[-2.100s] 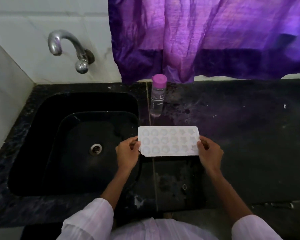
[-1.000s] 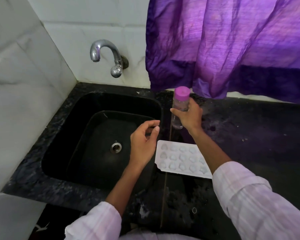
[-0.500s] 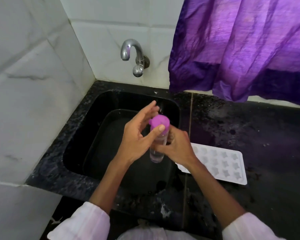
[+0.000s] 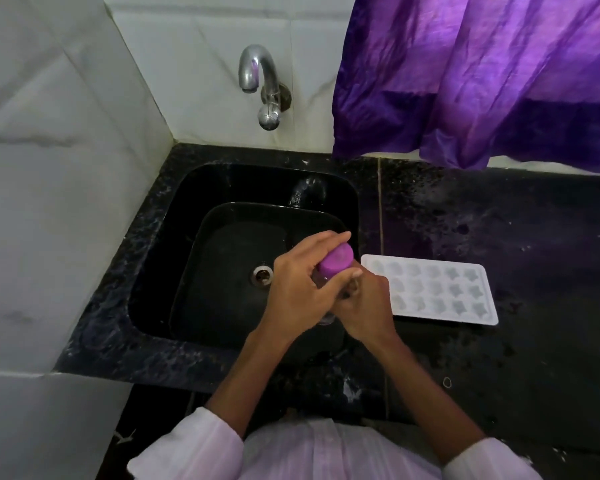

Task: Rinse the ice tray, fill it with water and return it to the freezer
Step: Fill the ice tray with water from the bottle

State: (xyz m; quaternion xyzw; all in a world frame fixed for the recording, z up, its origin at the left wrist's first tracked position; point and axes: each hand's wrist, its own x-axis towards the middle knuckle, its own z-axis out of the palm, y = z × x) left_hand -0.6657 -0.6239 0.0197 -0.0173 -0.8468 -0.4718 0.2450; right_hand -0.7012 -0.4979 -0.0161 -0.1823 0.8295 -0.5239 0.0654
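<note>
Hands meet over the right side of the sink. From my far-off seat I watch them through the head camera. The left hand has its fingers and thumb curled round the pink cap of a small clear bottle. The right hand grips the bottle lower down and holds it tipped a bit. I think the cap is about to be twisted off, but I cannot tell if it is loose yet.

The ice tray lies flat on the black counter, just beside the sink and close to the right hand. No hand touches it. Its little star cups face up. They look empty to me, but the picture is too dim to be sure.

The tap on the wall is dry, with no water coming out. The sink has nothing in it but its drain. A purple curtain hangs behind the counter.

So I think the job is only near its start. I see no sign that the tray is rinsed. Filling it is not done. I guess the water may come from the bottle. After that the tray must go to the freezer, which I cannot see from here.
</note>
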